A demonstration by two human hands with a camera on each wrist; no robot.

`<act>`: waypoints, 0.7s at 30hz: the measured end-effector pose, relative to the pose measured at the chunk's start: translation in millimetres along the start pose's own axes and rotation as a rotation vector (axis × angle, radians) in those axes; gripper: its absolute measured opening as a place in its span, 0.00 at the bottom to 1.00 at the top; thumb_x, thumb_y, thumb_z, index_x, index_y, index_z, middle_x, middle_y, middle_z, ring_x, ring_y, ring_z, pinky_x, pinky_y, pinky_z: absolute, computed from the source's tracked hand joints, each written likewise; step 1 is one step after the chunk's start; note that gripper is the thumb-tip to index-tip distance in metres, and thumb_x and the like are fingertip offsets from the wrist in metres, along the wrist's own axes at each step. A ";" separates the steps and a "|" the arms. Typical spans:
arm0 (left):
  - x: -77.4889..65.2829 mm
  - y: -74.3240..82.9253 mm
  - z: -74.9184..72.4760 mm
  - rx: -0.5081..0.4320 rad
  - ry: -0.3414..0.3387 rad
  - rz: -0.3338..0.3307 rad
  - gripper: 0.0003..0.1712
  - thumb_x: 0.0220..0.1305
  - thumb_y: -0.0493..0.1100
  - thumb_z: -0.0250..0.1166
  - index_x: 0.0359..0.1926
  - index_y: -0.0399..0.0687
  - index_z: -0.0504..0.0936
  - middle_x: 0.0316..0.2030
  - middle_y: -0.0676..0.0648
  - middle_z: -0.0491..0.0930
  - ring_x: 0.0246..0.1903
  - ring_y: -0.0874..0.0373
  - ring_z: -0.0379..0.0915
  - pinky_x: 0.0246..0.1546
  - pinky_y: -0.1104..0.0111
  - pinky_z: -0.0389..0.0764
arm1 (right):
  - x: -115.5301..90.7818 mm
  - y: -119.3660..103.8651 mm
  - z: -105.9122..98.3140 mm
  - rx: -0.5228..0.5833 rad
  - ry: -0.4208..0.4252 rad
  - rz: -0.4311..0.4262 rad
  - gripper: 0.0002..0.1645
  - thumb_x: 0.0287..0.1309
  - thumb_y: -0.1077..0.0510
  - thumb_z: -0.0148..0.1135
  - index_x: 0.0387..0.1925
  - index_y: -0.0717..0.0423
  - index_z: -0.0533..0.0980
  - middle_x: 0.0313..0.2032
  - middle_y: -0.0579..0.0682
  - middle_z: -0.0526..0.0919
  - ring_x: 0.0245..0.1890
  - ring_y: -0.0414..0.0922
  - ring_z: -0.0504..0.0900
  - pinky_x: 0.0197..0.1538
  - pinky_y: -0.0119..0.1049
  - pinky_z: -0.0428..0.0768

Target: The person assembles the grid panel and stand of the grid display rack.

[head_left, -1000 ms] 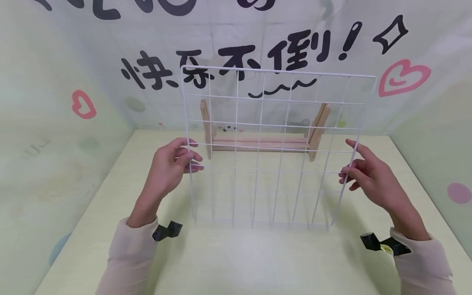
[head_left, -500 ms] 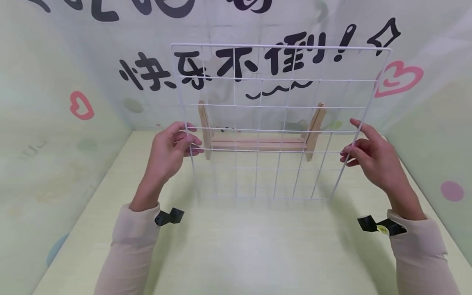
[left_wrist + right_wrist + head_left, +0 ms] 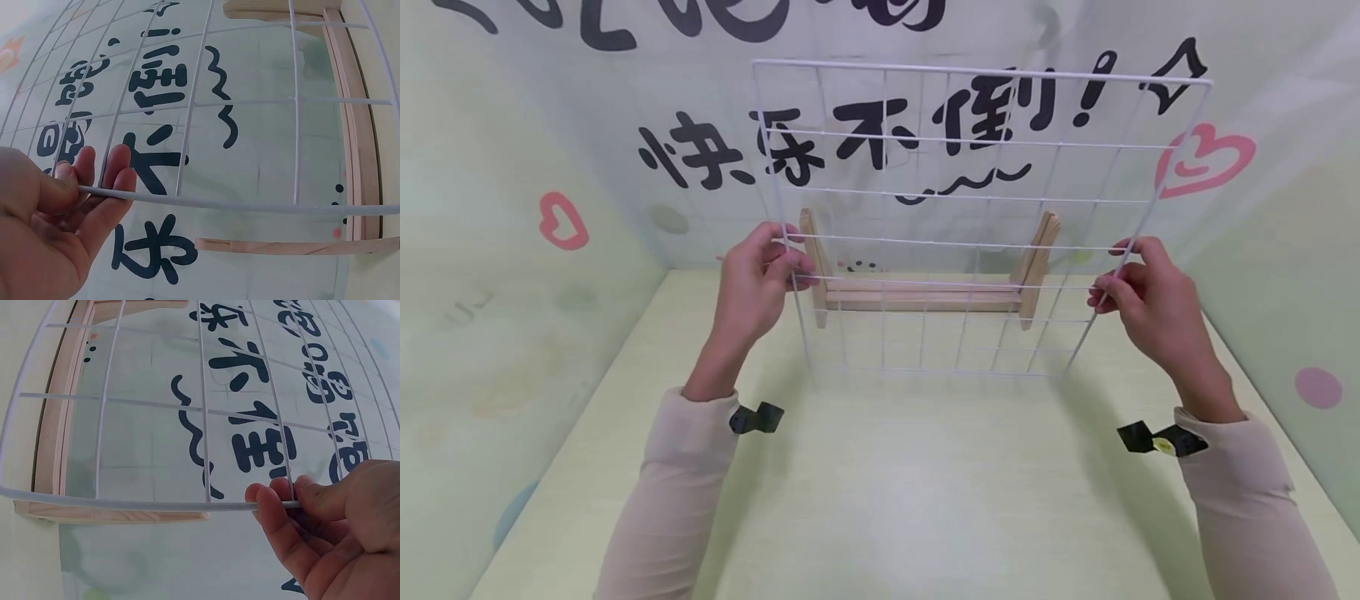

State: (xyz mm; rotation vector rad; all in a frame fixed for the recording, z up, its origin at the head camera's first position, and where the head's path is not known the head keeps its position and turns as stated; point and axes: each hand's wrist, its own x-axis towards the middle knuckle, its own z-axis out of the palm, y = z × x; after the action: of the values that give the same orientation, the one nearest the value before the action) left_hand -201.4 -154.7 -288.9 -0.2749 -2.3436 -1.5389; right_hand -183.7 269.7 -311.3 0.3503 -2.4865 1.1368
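Observation:
A white wire grid panel (image 3: 977, 198) is held up between my two hands, its top edge leaning toward the head camera. My left hand (image 3: 754, 283) pinches the panel's left side rod between thumb and fingers; the left wrist view shows that hand (image 3: 69, 219) around the rod. On the opposite side rod, my right hand (image 3: 1153, 308) has the same kind of grip, and in the right wrist view its fingertips (image 3: 269, 500) close on the rod. Behind the panel stands a wooden rack (image 3: 917, 296) with two upright ends, seen through the wires.
The rack stands on a pale table (image 3: 910, 492), close to the back wall. A printed backdrop (image 3: 602, 108) with black lettering and pink hearts covers the back and both sides. A small black camera mount sits at each sleeve cuff (image 3: 692, 429).
Both hands have raised the grid panel and carried it forward, toward the wooden rack. Its top edge stands higher in view and its lower edge now overlaps the area just before the rack.

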 end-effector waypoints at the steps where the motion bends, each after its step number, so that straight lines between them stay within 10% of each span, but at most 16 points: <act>1: 1.7 0.1 -0.3 -0.008 0.012 0.009 0.10 0.72 0.29 0.54 0.52 0.35 0.75 0.32 0.36 0.82 0.29 0.54 0.85 0.36 0.70 0.86 | 1.7 -1.0 0.6 0.003 0.011 -0.011 0.22 0.66 0.69 0.57 0.59 0.63 0.64 0.34 0.69 0.84 0.24 0.26 0.79 0.33 0.14 0.78; 10: 15.5 3.8 -2.9 -0.097 0.044 0.010 0.10 0.71 0.28 0.54 0.50 0.37 0.75 0.28 0.43 0.81 0.27 0.57 0.84 0.37 0.70 0.86 | 23.3 -7.3 -9.0 0.123 0.119 -0.069 0.07 0.69 0.65 0.56 0.44 0.67 0.71 0.27 0.35 0.82 0.24 0.30 0.82 0.31 0.19 0.81; 21: 33.2 16.3 -5.6 -0.135 0.060 0.046 0.12 0.70 0.26 0.54 0.48 0.41 0.77 0.26 0.46 0.79 0.25 0.57 0.82 0.35 0.70 0.86 | 41.8 -14.5 -16.2 0.137 0.126 -0.033 0.06 0.69 0.62 0.57 0.42 0.63 0.73 0.28 0.35 0.82 0.25 0.30 0.83 0.33 0.21 0.81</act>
State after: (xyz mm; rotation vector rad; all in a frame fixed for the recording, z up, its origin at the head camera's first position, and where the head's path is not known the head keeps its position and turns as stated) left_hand -225.9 -153.8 -260.6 -0.3084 -2.1769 -1.6620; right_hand -211.8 270.1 -273.5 0.3459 -2.2928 1.2788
